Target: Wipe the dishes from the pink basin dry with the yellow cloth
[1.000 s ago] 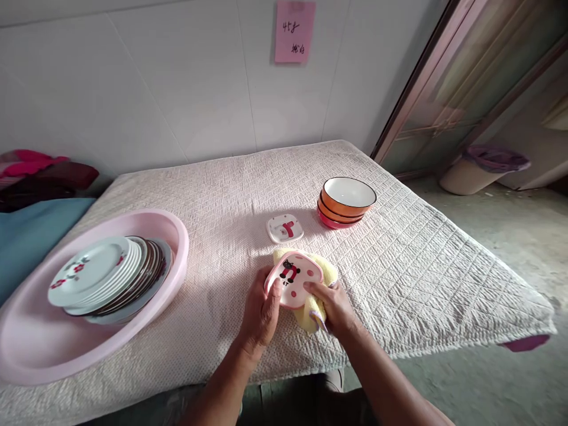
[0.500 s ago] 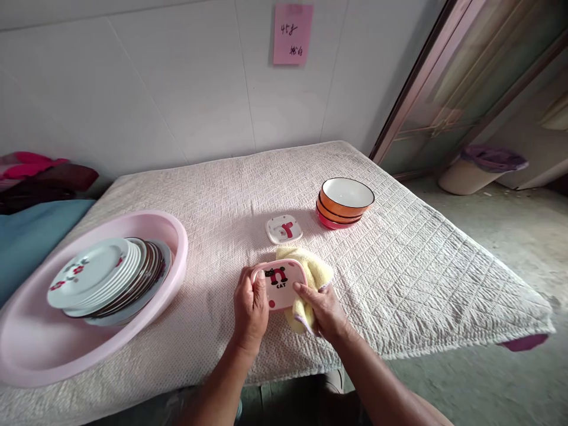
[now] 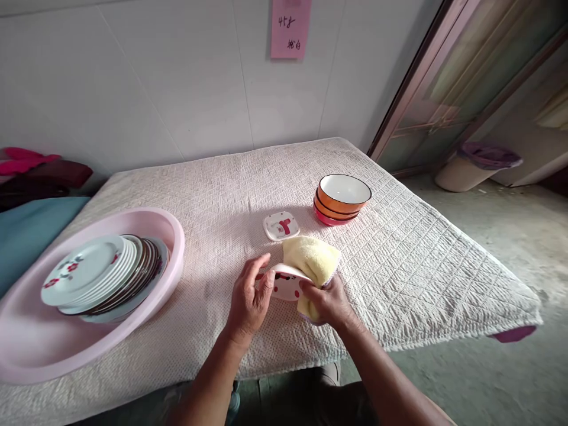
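Observation:
My left hand (image 3: 248, 296) and my right hand (image 3: 326, 302) meet over the near middle of the table. Between them is a small pink-rimmed dish (image 3: 286, 284) with red dots and a cat print. A yellow cloth (image 3: 310, 257) lies folded over the dish's far half, and my right hand grips both cloth and dish from the right. My left thumb and fingers pinch the dish's left rim.
A second small square dish (image 3: 281, 225) lies just beyond the cloth. Stacked orange and red bowls (image 3: 342, 198) stand to its right. A pink basin (image 3: 168, 228) at the left holds several stacked plates (image 3: 100, 275). The table's front edge is close to me.
The yellow cloth has come up over the top of the dish, covering most of its printed face. The dish has tilted and both hands have shifted slightly on it.

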Motion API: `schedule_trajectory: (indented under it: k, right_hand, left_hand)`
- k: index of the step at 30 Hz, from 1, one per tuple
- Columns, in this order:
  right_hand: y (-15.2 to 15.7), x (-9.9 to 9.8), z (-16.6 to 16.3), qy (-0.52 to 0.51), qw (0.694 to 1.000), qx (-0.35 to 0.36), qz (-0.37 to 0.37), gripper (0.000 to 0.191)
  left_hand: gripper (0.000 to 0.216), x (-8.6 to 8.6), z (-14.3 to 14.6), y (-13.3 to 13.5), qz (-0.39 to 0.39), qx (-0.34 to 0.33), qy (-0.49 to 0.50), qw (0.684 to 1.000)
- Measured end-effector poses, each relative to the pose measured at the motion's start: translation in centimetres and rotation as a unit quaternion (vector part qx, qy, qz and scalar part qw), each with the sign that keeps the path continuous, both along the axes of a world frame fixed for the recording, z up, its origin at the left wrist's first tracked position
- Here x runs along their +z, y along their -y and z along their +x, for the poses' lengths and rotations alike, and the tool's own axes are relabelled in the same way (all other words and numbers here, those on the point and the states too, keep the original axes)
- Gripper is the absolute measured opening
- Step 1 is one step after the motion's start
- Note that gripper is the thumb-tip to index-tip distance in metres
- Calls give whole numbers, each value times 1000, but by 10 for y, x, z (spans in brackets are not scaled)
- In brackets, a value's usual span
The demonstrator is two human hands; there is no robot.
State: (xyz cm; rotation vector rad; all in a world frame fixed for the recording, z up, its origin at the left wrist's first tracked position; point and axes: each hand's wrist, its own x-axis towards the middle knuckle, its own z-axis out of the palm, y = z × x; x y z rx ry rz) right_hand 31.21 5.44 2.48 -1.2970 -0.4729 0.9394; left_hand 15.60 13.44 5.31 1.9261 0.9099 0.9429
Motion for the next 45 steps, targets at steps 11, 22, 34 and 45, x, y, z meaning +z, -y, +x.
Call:
schedule_trajectory:
  k: [11, 22, 34, 45]
  right_hand:
    - [-5, 0, -24, -93, 994, 34, 53, 48]
    - [2, 23, -12, -152, 988, 19, 26, 41]
    - [-6, 4, -19, -92, 995, -10, 48, 50]
    - [-2, 4, -4, -62, 997, -8, 34, 39]
  left_hand:
    - [40, -4, 10, 8, -147, 111, 85, 979]
    - [37, -3, 7, 0, -185, 36, 115, 975]
    - [33, -2, 5, 5, -93, 52, -70, 992]
    - [24, -11, -3, -6, -125, -5, -51, 991]
